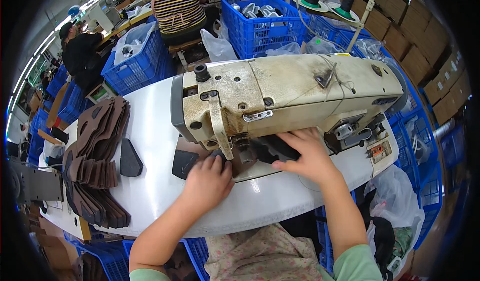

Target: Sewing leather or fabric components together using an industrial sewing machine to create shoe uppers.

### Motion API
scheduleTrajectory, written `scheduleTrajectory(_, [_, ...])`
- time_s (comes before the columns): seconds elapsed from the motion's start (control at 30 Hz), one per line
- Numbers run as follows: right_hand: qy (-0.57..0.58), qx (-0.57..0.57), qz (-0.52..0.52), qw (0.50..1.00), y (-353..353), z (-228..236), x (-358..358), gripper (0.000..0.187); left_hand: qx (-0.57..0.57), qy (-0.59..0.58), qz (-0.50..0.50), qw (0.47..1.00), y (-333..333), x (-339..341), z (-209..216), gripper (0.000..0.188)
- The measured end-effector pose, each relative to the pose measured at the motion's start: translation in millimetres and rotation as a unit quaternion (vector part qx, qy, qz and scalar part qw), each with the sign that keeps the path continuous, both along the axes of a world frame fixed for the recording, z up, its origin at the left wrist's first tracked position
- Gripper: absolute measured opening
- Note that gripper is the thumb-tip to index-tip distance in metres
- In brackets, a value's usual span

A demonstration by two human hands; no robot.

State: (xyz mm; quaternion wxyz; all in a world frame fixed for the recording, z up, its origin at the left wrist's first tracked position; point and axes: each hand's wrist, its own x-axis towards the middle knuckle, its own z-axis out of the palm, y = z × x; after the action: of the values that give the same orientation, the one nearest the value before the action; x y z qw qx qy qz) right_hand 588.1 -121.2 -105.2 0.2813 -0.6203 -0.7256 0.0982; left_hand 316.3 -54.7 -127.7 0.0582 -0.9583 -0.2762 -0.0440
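A cream sewing machine (295, 91), stained with brown, stands on the white table (160, 201). A dark brown and black cut piece (272, 148) lies on the machine bed beneath its head. My left hand (207, 178) is curled at the front of the needle area, fingers bent together on the edge of the work; its fingertips are partly hidden. A small black cut piece (184, 163) pokes out beside it. My right hand (307, 153) rests under the machine arm with thumb and fingers apart, touching the dark piece. The machine head hides the needle.
Fanned stacks of brown and black cut pieces (97, 151) cover the table's left end, with a loose black piece (131, 158) beside them. Blue crates (265, 31) stand behind. Thread cones (345, 3) are at back right. Two people sit further off.
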Motion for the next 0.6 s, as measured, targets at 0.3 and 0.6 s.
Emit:
scheduleTrajectory(0.3, [-0.149,0.173,0.159,0.961,-11.4,-4.9,-93.1,0.017,-0.120,-0.059,-0.062,0.989,32.7,-22.8,8.5,0.056])
scheduleTrajectory(0.6, [-0.195,0.119,0.082,0.970,21.8,-41.4,-90.5,0.017,-0.174,-0.002,-0.080,0.981,37.7,-14.6,24.7,0.053])
